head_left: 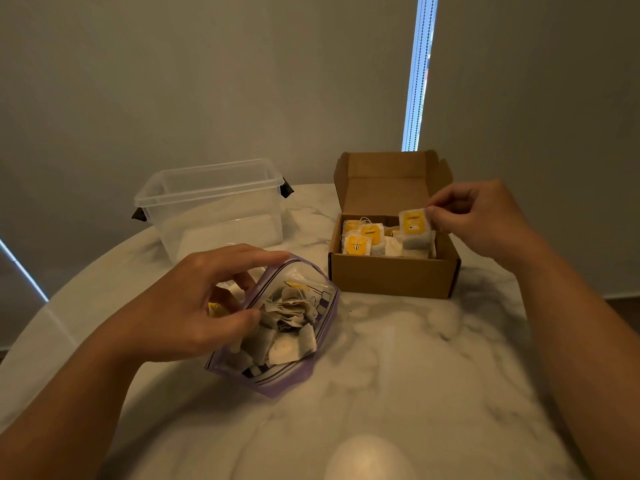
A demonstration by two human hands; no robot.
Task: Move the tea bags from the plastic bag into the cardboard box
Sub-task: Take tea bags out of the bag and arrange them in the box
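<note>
A clear plastic bag with a purple zip edge (294, 379) lies open on the marble table, holding several white tea bags (287, 327). My left hand (204, 299) holds the bag's mouth open, thumb and fingers curled on its rim. The brown cardboard box (391, 275) stands open to the right, lid flap up, with several yellow-tagged tea bags (363, 237) inside. My right hand (481, 216) pinches one tea bag with a yellow tag (414, 225) over the box's right side.
A clear plastic tub (211, 206) with black clips stands at the back left. The round marble table (398, 358) curves away at left and right. A wall and a window blind rise close behind.
</note>
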